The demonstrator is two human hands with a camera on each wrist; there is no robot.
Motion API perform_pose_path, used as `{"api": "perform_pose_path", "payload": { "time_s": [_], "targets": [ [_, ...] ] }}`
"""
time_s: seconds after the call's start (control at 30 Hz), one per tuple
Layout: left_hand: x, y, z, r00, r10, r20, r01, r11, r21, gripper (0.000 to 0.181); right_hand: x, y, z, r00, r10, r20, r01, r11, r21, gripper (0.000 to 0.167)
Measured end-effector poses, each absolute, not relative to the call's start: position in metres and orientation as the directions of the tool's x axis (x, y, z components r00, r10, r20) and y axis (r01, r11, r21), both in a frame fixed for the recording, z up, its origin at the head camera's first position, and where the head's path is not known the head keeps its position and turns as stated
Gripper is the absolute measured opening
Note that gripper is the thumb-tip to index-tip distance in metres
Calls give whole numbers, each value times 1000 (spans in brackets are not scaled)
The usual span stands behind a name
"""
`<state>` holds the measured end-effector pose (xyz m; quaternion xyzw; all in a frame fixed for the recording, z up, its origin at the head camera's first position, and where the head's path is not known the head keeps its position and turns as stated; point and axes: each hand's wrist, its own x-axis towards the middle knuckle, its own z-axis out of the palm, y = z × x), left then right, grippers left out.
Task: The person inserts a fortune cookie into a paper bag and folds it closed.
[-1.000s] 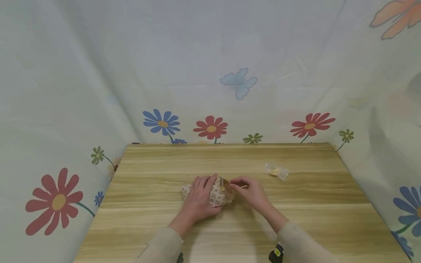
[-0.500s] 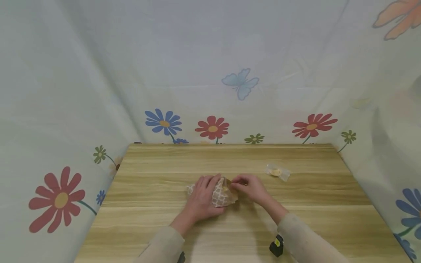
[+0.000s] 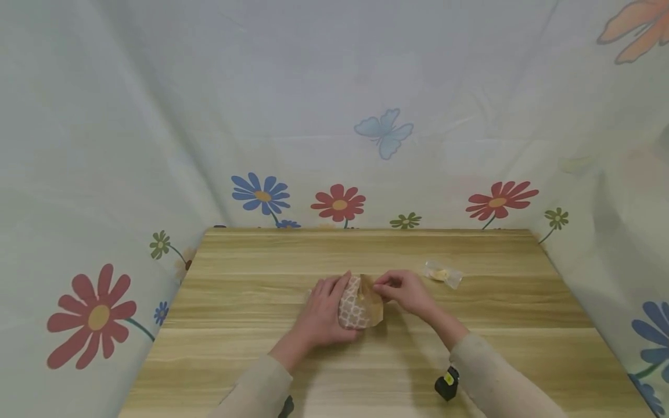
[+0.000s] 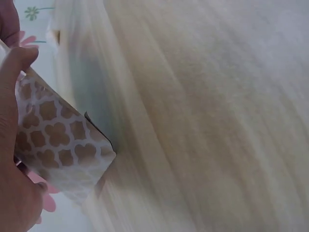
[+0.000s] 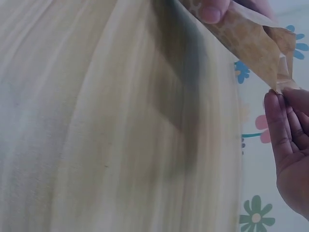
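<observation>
Sleeves [image 3: 256, 383]: pale and long, one on each forearm, reaching in from the near edge of view.
Black device [image 3: 447, 383]: small, with a yellow-green patch, just beside the right sleeve; a similar dark piece [image 3: 287, 406] shows partly beside the left one.
Left hand [image 3: 326, 310]: grips the bag from its left side, the fingers laid over its far side and the thumb along the near side.
Right hand [image 3: 407, 290]: pinches the edge of the bag's mouth between thumb and index finger; the other fingers are bent in the head view.
Paper bag [image 3: 358, 307]: brown with a white lattice print, between the two hands near the middle of the worktop, its mouth turned toward the right hand and the plain brown inside showing there. A shadow lies below it; whether its underside touches the wood cannot be told.
Worktop [image 3: 235, 325]: light wood with streaked grain running from side to side.
Clear packet [image 3: 443, 274]: lies on the wood beyond the right hand and apart from it, a pale yellow piece inside.
Cloth backdrop [image 3: 313, 87]: whitish and creased, rising behind the worktop and along both sides, printed with red, blue and green flowers [image 3: 338, 204] and a light blue butterfly [image 3: 384, 134].
</observation>
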<state>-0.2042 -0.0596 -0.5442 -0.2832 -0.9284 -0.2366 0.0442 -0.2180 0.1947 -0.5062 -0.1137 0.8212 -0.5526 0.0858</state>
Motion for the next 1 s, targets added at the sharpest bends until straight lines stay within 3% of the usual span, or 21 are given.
{"api": "perform_pose_path", "payload": {
  "time_s": [0.33, 0.6, 1.0],
  "targets": [
    [-207, -55, -538, -862, 473, 182, 491, 693, 527, 130, -222, 202, -483, -951, -308, -32, -90, 373, -923, 15],
    [-207, -50, -537, -881, 448, 150, 444, 676, 587, 131, -225, 204, -462, -934, -357, 22, -191, 446, -875, 12],
    [-206, -46, -541, -864, 477, 163, 452, 588, 671, 126, -227, 207, -463, -922, -386, 24, -194, 410, -891, 8]
  ]
}}
